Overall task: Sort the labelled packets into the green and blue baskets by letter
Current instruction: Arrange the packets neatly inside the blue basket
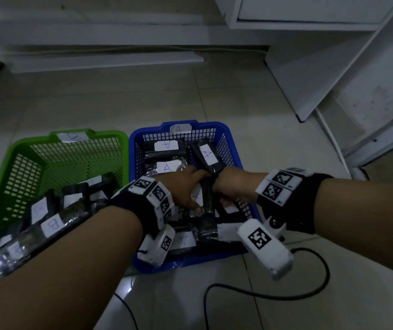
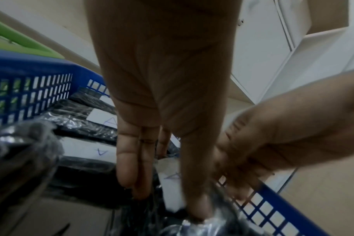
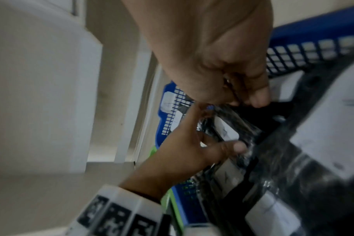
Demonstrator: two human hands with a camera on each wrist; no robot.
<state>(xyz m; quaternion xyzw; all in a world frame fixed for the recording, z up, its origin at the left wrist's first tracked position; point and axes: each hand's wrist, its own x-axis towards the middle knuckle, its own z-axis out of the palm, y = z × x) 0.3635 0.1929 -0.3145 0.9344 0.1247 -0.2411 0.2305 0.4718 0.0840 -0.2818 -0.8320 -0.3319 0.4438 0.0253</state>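
The green basket (image 1: 90,135), tagged B, stands on the left and holds several black packets with B labels (image 1: 55,225). Beside it on the right, the blue basket (image 1: 205,125), tagged A, holds several packets with A labels (image 1: 167,145). Both hands are inside the blue basket. Between them stands one black packet (image 1: 208,196) on its edge. My left hand (image 1: 186,186) pinches it between thumb and straight fingers. My right hand (image 1: 234,186) has its curled fingers closed on the packet's far end (image 3: 228,127). The letter on this packet is too blurred to read.
Both baskets sit on a pale tiled floor. A black cable (image 1: 286,296) loops on the floor in front of the blue basket. White cabinet panels (image 1: 333,67) rise at the right and a low white ledge (image 1: 107,60) runs behind the baskets.
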